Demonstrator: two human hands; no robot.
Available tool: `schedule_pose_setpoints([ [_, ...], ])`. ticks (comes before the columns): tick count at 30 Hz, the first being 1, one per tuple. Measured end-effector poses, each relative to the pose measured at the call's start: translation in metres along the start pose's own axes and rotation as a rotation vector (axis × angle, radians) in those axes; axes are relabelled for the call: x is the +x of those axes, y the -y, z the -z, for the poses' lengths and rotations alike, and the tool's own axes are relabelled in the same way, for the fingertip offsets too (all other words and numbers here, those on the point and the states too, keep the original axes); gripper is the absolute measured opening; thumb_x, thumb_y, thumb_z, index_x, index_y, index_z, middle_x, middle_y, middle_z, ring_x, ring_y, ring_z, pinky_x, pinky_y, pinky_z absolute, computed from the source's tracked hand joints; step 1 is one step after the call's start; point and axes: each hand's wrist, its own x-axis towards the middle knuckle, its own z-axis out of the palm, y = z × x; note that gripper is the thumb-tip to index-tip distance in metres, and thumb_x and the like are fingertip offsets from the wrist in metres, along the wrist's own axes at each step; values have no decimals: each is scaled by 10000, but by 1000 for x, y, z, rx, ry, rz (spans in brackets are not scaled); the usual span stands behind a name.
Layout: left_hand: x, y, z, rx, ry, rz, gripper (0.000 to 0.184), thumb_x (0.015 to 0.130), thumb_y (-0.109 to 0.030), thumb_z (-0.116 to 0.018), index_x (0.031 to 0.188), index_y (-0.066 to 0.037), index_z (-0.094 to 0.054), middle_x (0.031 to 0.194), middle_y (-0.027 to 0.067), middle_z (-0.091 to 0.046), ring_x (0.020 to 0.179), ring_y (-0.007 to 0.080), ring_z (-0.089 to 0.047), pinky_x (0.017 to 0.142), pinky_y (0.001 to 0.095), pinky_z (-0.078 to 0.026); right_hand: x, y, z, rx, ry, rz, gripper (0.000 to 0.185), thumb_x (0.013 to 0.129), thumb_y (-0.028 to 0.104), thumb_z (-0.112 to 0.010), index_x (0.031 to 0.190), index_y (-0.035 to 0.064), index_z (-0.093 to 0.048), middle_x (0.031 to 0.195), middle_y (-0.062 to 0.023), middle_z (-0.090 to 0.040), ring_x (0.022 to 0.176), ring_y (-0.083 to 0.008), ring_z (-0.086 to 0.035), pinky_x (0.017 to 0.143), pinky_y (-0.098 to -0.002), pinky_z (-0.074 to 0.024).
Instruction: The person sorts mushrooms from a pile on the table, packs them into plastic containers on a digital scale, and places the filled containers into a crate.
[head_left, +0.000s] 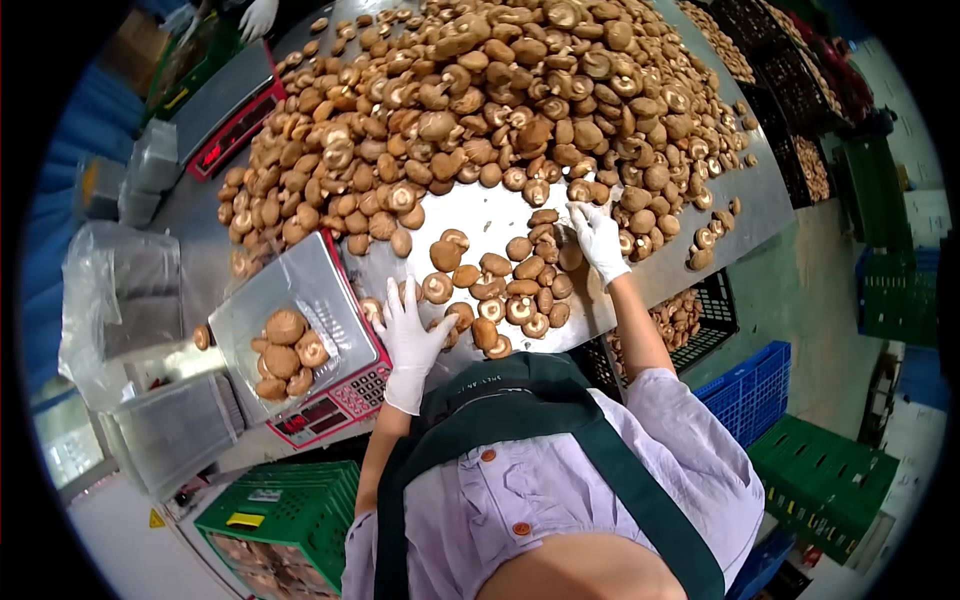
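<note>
My left hand (408,335), in a white glove, is open with fingers spread, between the near scale and loose mushrooms on the metal table. Close to its fingertips lies a small group of brown shiitake mushrooms (490,288). My right hand (600,240), also gloved, reaches to the edge of the large mushroom heap (500,90); its fingers are stretched out beside some mushrooms, and I see nothing held in them. On the red-framed scale (345,395) to the left rests a clear plastic tray (240,310) holding several mushrooms (285,350).
A second scale (235,120) stands at the far left, near another person's gloved hand (259,18). Clear plastic containers (180,430) sit left of the near scale. Under the table's edge is a black crate (715,310) of mushrooms. Green crates (820,480) stand at right.
</note>
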Motion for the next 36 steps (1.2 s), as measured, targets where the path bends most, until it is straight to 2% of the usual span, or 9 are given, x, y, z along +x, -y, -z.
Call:
schedule_pose_setpoints([
  [3, 1, -3, -3, 38, 47, -51, 938, 702, -561, -704, 1438, -124, -321, 1463, 220, -290, 1304, 373, -329, 1050, 591, -176, -20, -9, -3, 79, -8, -54, 365, 943, 312, -528, 1194, 53, -582, 1050, -197, -659, 969, -279, -650, 861, -333, -480],
  [7, 8, 0, -12, 31, 2, -55, 937, 715, -554, -696, 1438, -99, -313, 1483, 206, -265, 1312, 367, -322, 1056, 581, -176, -30, -13, -30, 386, 109, -110, 474, 943, 347, -519, 1333, 80, -481, 1326, -156, -524, 1226, -274, -497, 1029, -344, -374],
  [13, 47, -8, -12, -103, -35, 181, 933, 750, -537, -679, 1468, -116, -256, 1505, 252, -185, 1278, 428, -372, 1047, 574, -228, 2, -8, -24, 346, 374, -51, 508, 945, 427, -491, 1359, 133, -470, 1348, -141, -507, 1250, -272, -467, 1050, -338, -346],
  [18, 58, -11, -14, -157, 0, -1, 808, 775, -528, -660, 1420, -131, -380, 1473, 213, -298, 1243, 427, -388, 1009, 516, -335, 14, 14, -30, 385, 627, -4, 510, 937, 487, -487, 1340, 176, -511, 1338, -103, -529, 1250, -221, -467, 1057, -327, -338],
  [22, 51, -14, -19, -136, 87, -106, 811, 766, -518, -662, 1429, -158, -367, 1349, 144, -479, 1189, 418, -417, 1004, 509, -338, 22, 51, -40, 151, 794, 86, 575, 928, 547, -451, 1382, 194, -445, 1460, -110, -385, 1319, -283, -395, 1094, -367, -299],
  [24, 45, -19, -10, -159, 116, -128, 819, 761, -499, -675, 1432, -150, -360, 1329, 140, -491, 1181, 418, -421, 1007, 502, -336, 29, 34, -75, 146, 730, 191, 578, 919, 510, -503, 1372, 157, -436, 1412, -126, -431, 1263, -293, -441, 1060, -372, -332],
  [26, 38, -21, -10, -229, 138, -164, 854, 737, -437, -716, 1438, -121, -344, 1292, 154, -500, 1170, 408, -424, 1014, 486, -328, 34, 39, -77, 266, 789, 60, 579, 898, 479, -564, 1357, 142, -457, 1343, -105, -504, 1213, -261, -482, 1026, -361, -363],
  [32, -7, -38, -20, -480, 155, -169, 979, 614, -308, -824, 1439, -115, -333, 1422, 219, -301, 1264, 415, -368, 1038, 441, -342, 24, 41, -77, 191, 955, 130, 512, 793, 364, -712, 1257, 188, -587, 1201, -108, -614, 1096, -246, -556, 965, -332, -410],
  [36, -23, -41, -21, -268, 87, -296, 1059, 516, -310, -878, 1410, -101, -350, 1396, 256, -303, 1209, 433, -443, 947, 455, -444, 24, 40, -56, 139, 1024, 199, 503, 752, 275, -735, 1217, 124, -615, 1098, -123, -663, 984, -259, -601, 888, -331, -444],
])
